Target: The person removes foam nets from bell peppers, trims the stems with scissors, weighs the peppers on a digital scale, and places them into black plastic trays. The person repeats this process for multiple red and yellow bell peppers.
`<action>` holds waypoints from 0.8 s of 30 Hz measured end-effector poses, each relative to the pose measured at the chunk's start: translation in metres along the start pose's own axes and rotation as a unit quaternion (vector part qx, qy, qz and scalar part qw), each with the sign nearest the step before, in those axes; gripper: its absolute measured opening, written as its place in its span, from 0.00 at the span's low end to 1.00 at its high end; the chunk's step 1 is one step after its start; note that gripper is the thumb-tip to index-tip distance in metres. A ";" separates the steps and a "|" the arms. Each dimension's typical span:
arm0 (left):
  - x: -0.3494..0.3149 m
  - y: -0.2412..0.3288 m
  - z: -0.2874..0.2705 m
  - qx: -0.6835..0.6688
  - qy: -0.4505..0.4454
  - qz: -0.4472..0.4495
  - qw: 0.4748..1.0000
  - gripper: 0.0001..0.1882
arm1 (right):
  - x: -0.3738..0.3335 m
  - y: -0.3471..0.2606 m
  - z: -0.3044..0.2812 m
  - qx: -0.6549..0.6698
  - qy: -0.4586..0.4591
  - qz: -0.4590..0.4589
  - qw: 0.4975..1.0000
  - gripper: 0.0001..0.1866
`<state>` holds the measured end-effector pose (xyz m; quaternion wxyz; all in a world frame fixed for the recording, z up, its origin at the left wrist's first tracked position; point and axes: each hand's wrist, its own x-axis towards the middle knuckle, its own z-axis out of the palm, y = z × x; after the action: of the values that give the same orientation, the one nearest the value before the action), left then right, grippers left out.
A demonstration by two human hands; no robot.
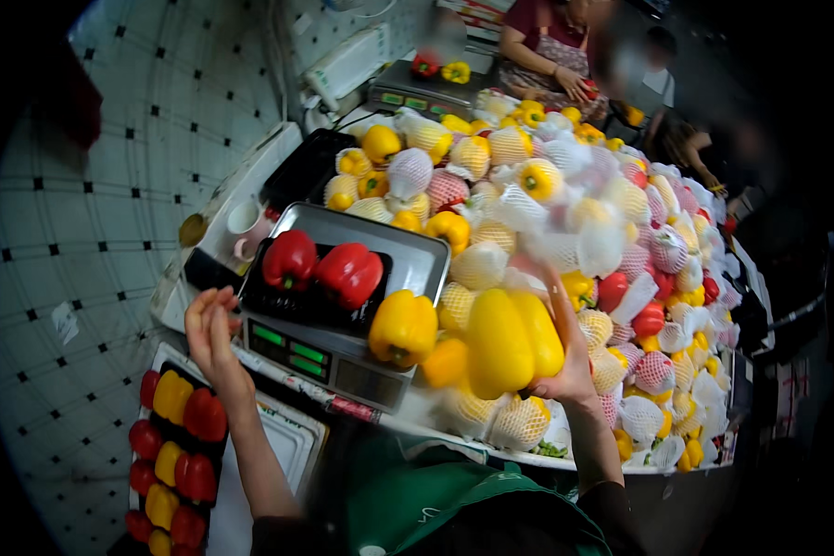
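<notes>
My right hand (573,366) grips a large yellow bell pepper (512,343) above the near edge of the heaped table. To the left, my left hand (219,345) is empty, its fingers stretched out beside the front of a digital scale (290,355). A black tray (329,313) on the scale's metal pan carries two red bell peppers (349,275). Another yellow bell pepper (403,328) rests at the scale's near right corner, close to the held one. A blurred orange-yellow shape (446,362) shows between these two yellow peppers.
A big heap of bell peppers, many in foam nets (480,266), covers the table. A mug (245,220) and a stack of black trays (306,169) stand behind the scale. Packed peppers (195,477) lie lower left. Across the table, a person in an apron (561,56) holds a red pepper.
</notes>
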<state>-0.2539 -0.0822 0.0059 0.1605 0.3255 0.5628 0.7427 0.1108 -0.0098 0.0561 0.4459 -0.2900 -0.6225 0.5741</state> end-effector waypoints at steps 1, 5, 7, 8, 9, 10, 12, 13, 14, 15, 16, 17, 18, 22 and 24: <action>0.010 -0.003 -0.006 0.029 -0.009 0.037 0.999 0.15 | 0.002 0.008 0.003 0.013 -0.006 0.013 1.000 0.68; 0.011 0.006 0.031 0.241 -0.177 0.101 0.949 0.28 | 0.011 0.035 -0.003 0.004 0.024 0.053 0.998 0.62; 0.007 0.004 0.067 0.372 -0.266 0.232 0.859 0.38 | 0.011 0.030 -0.001 0.040 0.052 0.066 0.996 0.60; 0.004 -0.007 0.070 0.435 -0.283 0.303 0.799 0.41 | 0.021 0.038 0.007 0.070 0.043 0.079 0.994 0.59; 0.000 -0.013 0.071 0.487 -0.296 0.287 0.770 0.42 | 0.029 0.043 0.016 0.123 0.015 0.097 0.988 0.56; -0.001 -0.021 0.074 0.527 -0.313 0.271 0.742 0.44 | 0.036 0.046 0.021 0.130 0.007 0.106 0.986 0.56; 0.002 -0.038 0.083 0.554 -0.334 0.241 0.723 0.47 | 0.043 0.047 0.021 0.138 0.006 0.112 0.984 0.54; 0.003 -0.043 0.086 0.554 -0.341 0.237 0.721 0.47 | 0.045 0.054 0.019 0.137 0.008 0.095 0.986 0.49; 0.004 -0.047 0.087 0.556 -0.348 0.231 0.718 0.48 | 0.047 0.059 0.018 0.101 0.007 0.087 0.991 0.47; 0.005 -0.048 0.087 0.544 -0.350 0.240 0.724 0.49 | 0.050 0.062 0.017 0.065 0.004 0.079 0.995 0.46; 0.005 -0.050 0.087 0.533 -0.340 0.254 0.732 0.49 | 0.053 0.061 0.019 0.048 0.005 0.076 0.996 0.43; 0.002 -0.055 0.088 0.521 -0.334 0.267 0.738 0.49 | 0.053 0.061 0.022 0.031 0.009 0.075 0.997 0.40; -0.001 -0.057 0.089 0.509 -0.328 0.280 0.745 0.50 | 0.055 0.060 0.026 0.029 0.009 0.078 0.996 0.40; 0.002 -0.063 0.088 0.498 -0.317 0.290 0.753 0.49 | 0.069 0.057 0.042 0.020 0.003 0.099 0.995 0.39; 0.003 -0.064 0.085 0.481 -0.310 0.297 0.764 0.49 | 0.075 0.058 0.048 0.012 0.001 0.111 0.994 0.40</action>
<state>-0.2078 0.0020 -0.0401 -0.0807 0.7232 0.6412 0.2436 0.0270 0.0443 0.0190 0.3832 -0.3527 -0.5788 0.6275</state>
